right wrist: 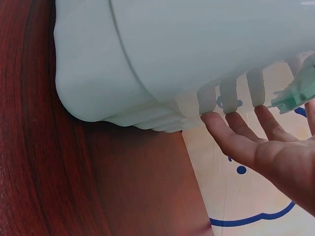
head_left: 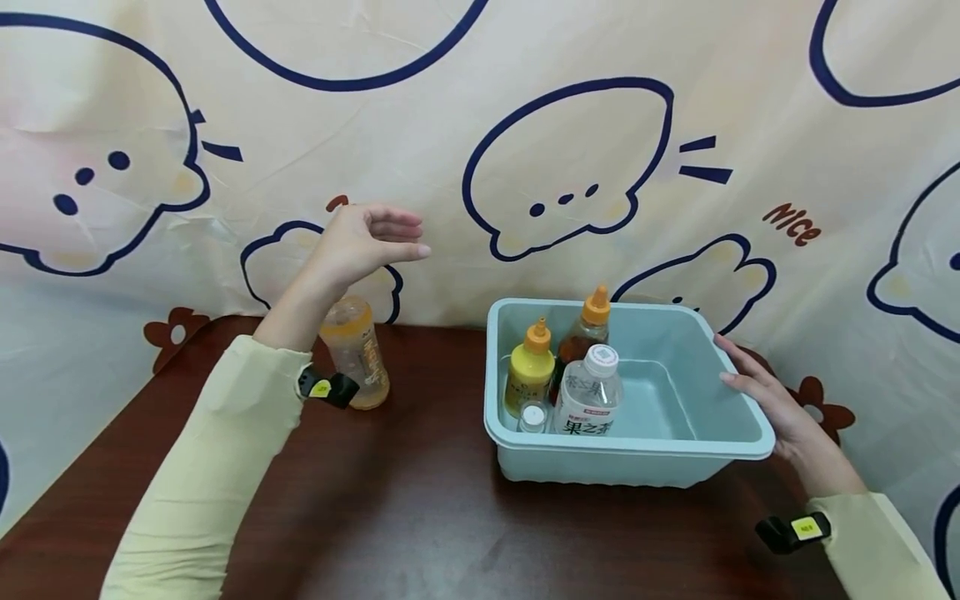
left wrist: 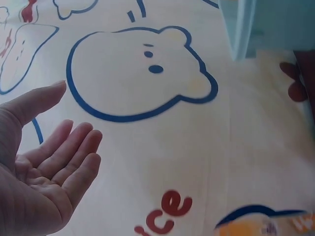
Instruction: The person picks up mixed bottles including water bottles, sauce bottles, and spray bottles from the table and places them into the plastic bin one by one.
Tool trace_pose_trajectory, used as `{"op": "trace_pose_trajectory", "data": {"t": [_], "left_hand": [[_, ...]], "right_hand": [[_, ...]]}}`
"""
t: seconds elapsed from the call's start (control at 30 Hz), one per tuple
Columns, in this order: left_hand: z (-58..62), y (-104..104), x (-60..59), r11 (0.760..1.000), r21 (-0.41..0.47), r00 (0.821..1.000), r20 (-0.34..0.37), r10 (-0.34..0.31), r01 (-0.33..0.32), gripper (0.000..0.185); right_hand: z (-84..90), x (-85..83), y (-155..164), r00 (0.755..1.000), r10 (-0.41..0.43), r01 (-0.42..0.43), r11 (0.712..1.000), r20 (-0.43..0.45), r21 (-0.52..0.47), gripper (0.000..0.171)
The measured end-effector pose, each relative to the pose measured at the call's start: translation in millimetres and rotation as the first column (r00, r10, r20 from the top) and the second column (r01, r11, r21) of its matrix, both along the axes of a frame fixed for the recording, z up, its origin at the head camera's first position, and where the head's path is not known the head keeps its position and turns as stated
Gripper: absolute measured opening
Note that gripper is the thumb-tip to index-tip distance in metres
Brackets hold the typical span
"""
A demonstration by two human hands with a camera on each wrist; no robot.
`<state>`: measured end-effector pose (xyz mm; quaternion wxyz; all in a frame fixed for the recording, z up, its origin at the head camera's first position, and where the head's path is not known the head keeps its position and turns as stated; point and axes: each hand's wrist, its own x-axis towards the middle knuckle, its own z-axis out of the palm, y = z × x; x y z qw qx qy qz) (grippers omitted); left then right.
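Observation:
My left hand (head_left: 367,242) is raised in the air at the left, holding nothing; its fingers and thumb are apart in the left wrist view. Below that forearm a clear bottle (head_left: 363,358) with an orange band stands on the table, partly hidden by the arm. My right hand (head_left: 772,408) holds the right side of a light blue bin (head_left: 600,457), thumb over the rim and fingertips (right wrist: 214,123) against the outer wall. Inside the bin's left half stand a yellow squeeze bottle (head_left: 529,371), a dark bottle with orange nozzle (head_left: 596,308), a clear labelled bottle (head_left: 591,396) and a small white-capped bottle (head_left: 532,418).
The dark wooden table (head_left: 420,517) runs back to a cream curtain (head_left: 420,150) printed with blue cartoon outlines, which also hangs at both sides. The bin stands right of the table's middle.

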<state>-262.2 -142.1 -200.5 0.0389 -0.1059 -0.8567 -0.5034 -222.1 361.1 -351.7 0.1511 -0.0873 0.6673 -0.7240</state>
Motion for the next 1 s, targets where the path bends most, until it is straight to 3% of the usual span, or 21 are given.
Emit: {"op": "trace_pose_trajectory", "data": {"t": [0.17,0.7,1.0], "left_hand": [[-3.6,-14,3.9,0.999,0.001,0.999,-0.031,0.035,-0.035,0.048],[-17.1,-40,13.1,0.992,0.047,0.992,-0.031,0.122,-0.121,0.052],[-27.4,-56,16.5,0.984,0.03,0.983,-0.055,0.176,-0.175,0.058]], "right_hand": [[-1.7,2.1,0,1.0,-0.008,0.009,0.999,-0.007,0.031,0.055],[-4.8,2.4,1,1.0,-0.01,0.01,0.999,-0.011,0.036,0.057],[-1.1,1.1,-2,1.0,-0.031,0.03,0.997,0.003,0.073,0.058]]}}
